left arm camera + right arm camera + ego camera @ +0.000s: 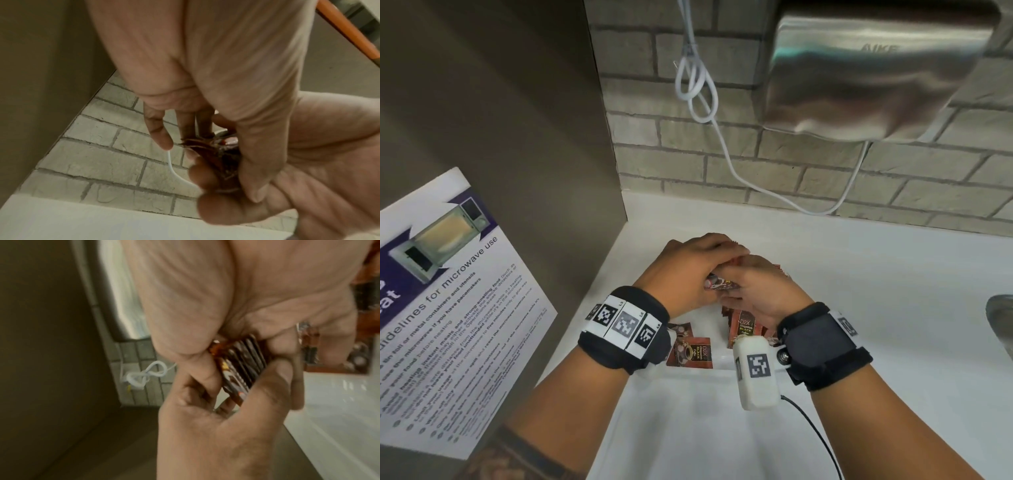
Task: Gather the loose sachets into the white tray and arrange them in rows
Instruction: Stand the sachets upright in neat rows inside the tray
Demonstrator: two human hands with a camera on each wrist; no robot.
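Observation:
Both hands meet over the far part of the white tray (698,369). Between them is a small stack of brown coffee sachets (719,283), held edge-on. My left hand (693,263) covers the stack from above and the left. My right hand (751,286) grips it from the right. The left wrist view shows the stack (218,155) pinched between thumb and fingers. In the right wrist view the fanned sachet edges (240,365) sit between both thumbs. Loose sachets lie flat in the tray below the left wrist (690,353) and under the right hand (744,327).
A steel hand dryer (876,75) hangs on the brick wall above, with a looped white cable (698,92) beside it. A brown panel with a microwave poster (448,308) closes the left side. A steel sink edge (1000,318) shows at far right on the white counter.

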